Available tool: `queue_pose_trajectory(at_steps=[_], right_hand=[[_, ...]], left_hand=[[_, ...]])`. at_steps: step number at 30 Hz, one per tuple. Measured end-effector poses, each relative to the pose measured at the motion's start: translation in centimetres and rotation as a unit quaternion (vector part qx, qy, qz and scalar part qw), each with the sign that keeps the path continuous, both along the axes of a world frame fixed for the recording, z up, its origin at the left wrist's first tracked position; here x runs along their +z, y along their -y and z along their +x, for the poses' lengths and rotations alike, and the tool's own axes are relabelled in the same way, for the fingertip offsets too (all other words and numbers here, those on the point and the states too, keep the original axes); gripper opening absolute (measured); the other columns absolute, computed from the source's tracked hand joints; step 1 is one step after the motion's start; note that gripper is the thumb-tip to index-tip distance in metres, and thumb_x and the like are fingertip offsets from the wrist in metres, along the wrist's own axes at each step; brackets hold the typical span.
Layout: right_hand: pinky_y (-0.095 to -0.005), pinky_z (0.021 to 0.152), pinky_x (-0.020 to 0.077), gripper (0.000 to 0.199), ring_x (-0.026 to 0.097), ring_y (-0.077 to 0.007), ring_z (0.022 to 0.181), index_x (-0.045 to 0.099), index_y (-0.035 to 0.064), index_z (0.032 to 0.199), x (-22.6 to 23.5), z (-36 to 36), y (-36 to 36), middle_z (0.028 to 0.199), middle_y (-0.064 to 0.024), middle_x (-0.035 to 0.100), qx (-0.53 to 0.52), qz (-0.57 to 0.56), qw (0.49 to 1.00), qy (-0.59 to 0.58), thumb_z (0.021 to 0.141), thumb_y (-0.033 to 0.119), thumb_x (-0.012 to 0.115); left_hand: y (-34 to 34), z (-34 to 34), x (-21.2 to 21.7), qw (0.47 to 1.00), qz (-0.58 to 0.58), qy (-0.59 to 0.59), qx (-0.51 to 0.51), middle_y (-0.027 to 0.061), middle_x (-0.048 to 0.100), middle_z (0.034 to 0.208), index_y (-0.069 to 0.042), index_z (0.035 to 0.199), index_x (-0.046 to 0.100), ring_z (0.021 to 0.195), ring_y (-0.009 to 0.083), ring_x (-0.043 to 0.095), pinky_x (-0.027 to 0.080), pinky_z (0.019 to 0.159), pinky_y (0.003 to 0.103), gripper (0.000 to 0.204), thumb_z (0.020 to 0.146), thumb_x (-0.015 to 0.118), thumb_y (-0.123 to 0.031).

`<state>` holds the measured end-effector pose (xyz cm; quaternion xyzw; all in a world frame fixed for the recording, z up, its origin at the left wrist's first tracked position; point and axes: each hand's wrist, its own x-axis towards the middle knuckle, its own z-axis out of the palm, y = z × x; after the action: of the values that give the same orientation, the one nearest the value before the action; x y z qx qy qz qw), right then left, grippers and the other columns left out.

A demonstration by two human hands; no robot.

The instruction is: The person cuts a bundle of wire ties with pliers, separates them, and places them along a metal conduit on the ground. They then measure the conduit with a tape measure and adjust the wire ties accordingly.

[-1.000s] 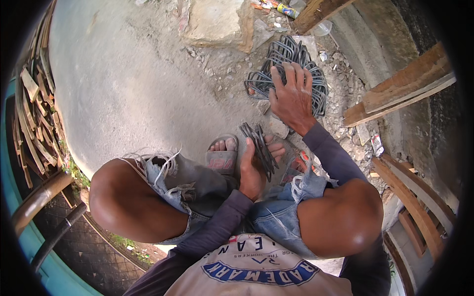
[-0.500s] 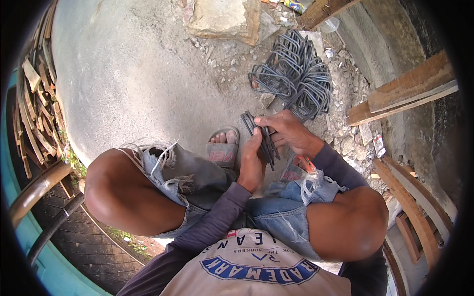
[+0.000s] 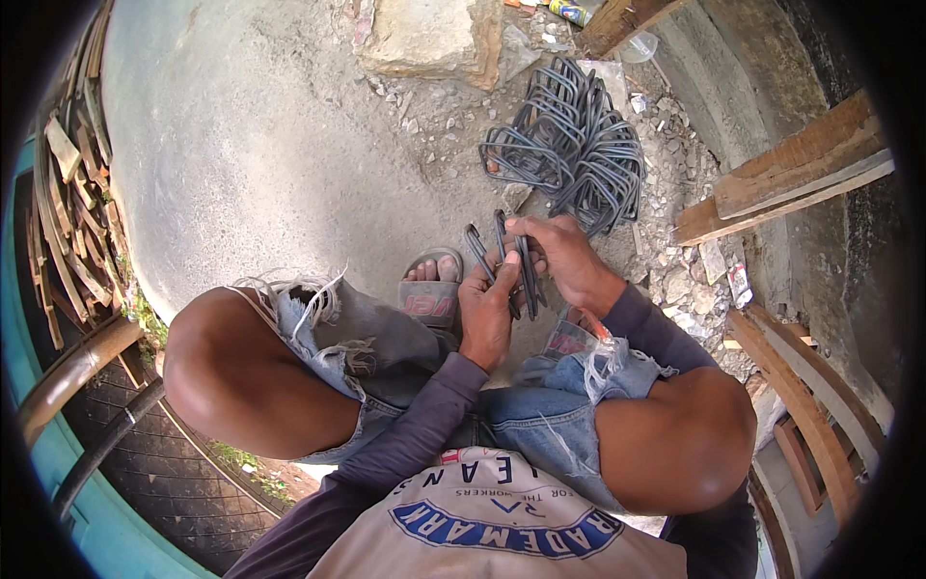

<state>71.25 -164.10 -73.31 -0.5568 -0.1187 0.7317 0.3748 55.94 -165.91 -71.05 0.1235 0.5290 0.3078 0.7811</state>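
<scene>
Two hands meet over the person's knees, both closed on a small bundle of dark grey bent steel rod loops [image 3: 509, 262]. The left hand [image 3: 485, 314] grips the bundle from below, fingers wrapped around its lower end; the right hand [image 3: 558, 259] pinches its upper part from the right side, fingers curled over the rods. The bundle's long axis runs nearly straight away from the person, tilted a little leftward at the top, above a grey sandal [image 3: 431, 297] on the concrete floor [image 3: 241, 164]. The rods look thin, matt and uniformly grey, bent into narrow rounded loops. Farther out, toward the floor's far right edge, lies a large heap of the same grey steel loops [image 3: 574, 145], nearer the right hand and well apart from the bundle.
</scene>
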Motion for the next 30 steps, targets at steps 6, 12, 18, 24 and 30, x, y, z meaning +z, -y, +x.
queue_pose_trajectory(at_steps=[6, 12, 18, 24, 30], right_hand=[[-0.0317, 0.055, 0.0404, 0.061, 0.049, -0.0067, 0.062, 0.068, -0.0050, 0.070, 3.3, 0.5, -1.7, 0.061, -0.0022, 0.058, 0.262, 0.070, 0.938, 0.214, 0.103, 0.047, 0.065], [-0.0383, 0.065, 0.0504, 0.035, 0.060, -0.0185, 0.070, 0.072, -0.0046, 0.087, 2.6, 3.7, -2.9, 0.073, -0.0108, 0.064, 0.154, 0.234, 0.810, 0.515, 0.099, 0.029, 0.070], [-0.0431, 0.079, 0.0562, 0.025, 0.064, -0.0344, 0.100, 0.070, -0.0049, 0.104, -1.8, 3.0, -5.2, 0.108, -0.0169, 0.065, 0.221, 0.330, 0.577, 0.714, 0.082, 0.007, 0.069], [-0.0431, 0.077, 0.0567, 0.013, 0.065, -0.0366, 0.093, 0.065, -0.0030, 0.092, -3.8, 3.2, -6.5, 0.095, -0.0185, 0.062, 0.282, 0.324, 0.562, 0.707, 0.080, 0.003, 0.065], [-0.0488, 0.071, 0.0533, 0.015, 0.064, -0.0425, 0.077, 0.060, -0.0041, 0.082, -2.8, 2.4, -5.0, 0.088, -0.0236, 0.061, 0.237, 0.335, 0.677, 0.611, 0.079, 0.007, 0.069]], left_hand=[[0.5, -0.8, -1.3, 0.997, 0.010, -0.028, -0.069, 0.0020, 0.067, 0.092, -0.005, 0.114, 0.065, 0.077, 0.0110, 0.064, 0.051, 0.069, 0.027, 0.014, 0.107, 0.064, -0.017], [0.8, 0.0, -0.9, 0.999, -0.039, -0.025, 0.013, 0.0019, 0.065, 0.079, -0.005, 0.100, 0.064, 0.065, 0.0113, 0.062, 0.053, 0.061, 0.028, 0.011, 0.102, 0.070, -0.014], [1.1, 0.0, -1.0, 0.997, -0.058, -0.050, 0.022, 0.0023, 0.064, 0.078, -0.006, 0.098, 0.063, 0.064, 0.0120, 0.061, 0.053, 0.061, 0.030, 0.012, 0.101, 0.072, -0.014], [0.8, -0.4, -1.2, 0.996, -0.074, -0.051, 0.018, 0.0013, 0.062, 0.074, -0.006, 0.097, 0.066, 0.061, 0.0122, 0.057, 0.050, 0.058, 0.030, 0.012, 0.101, 0.072, -0.015], [0.6, -0.8, -1.3, 0.992, -0.107, -0.060, 0.040, 0.0021, 0.062, 0.074, -0.005, 0.100, 0.068, 0.059, 0.0122, 0.057, 0.050, 0.057, 0.031, 0.017, 0.102, 0.073, -0.022]])
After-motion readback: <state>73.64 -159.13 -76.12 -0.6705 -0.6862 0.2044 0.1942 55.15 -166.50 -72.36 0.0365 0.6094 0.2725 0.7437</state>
